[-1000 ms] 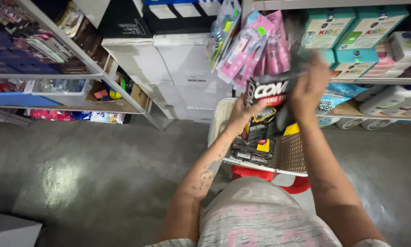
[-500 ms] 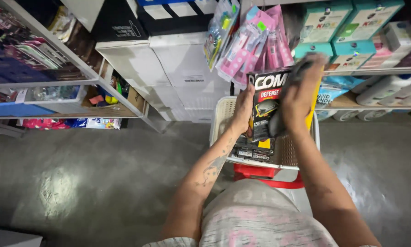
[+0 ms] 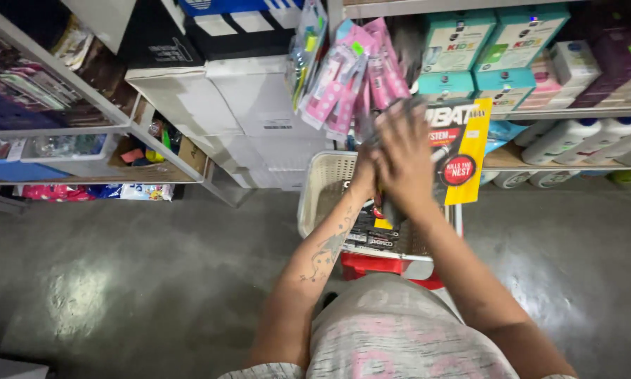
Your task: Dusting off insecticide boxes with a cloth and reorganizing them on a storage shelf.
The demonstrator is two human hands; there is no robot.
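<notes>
Between stocked shelves, right hand and left hand are lifting a black-and-yellow carded pack, fingers clamped on it, above the white basket, likely hanging it next

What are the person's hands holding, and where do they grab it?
Both hands, left hand and right hand, hold a flat black-and-yellow cardboard package by its left side, above the cream plastic basket. Motion blur hides the exact finger placement.
</notes>
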